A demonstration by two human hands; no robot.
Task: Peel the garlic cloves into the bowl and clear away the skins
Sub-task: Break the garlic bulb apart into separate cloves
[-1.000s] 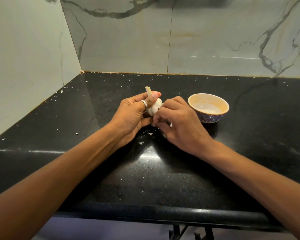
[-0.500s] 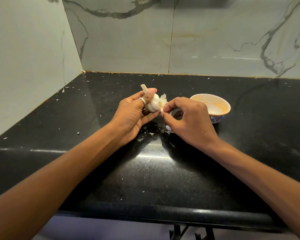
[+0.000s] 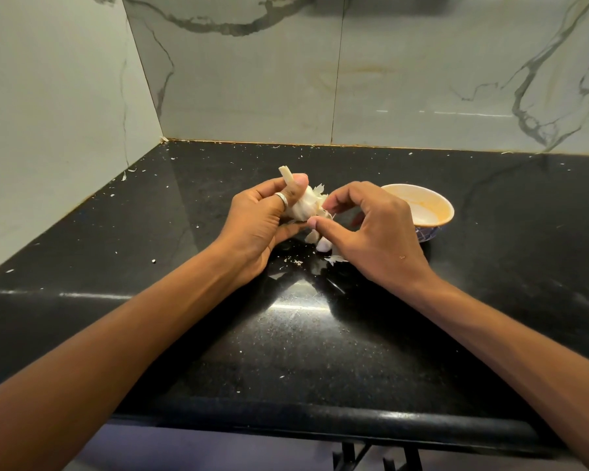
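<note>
White garlic bulb [image 3: 303, 208] gripped by left hand [image 3: 264, 220], right hand [image 3: 371, 229] picking skin

garlic bulb [image 3: 303, 209]: showing off-white, with a pale beige stem
loose skins [image 3: 335, 259]: lying white on the black
bowl [image 3: 437, 212]: glowing cream-orange inside, wearing a blue and white lattice pattern outside
countertop [image 3: 320, 334]: gleaming black, speckled with fine pale flecks
wall tiles [image 3: 252, 79]: showing pale grey-green with dark marble veining
ring [image 3: 282, 198]: shining silver
</note>
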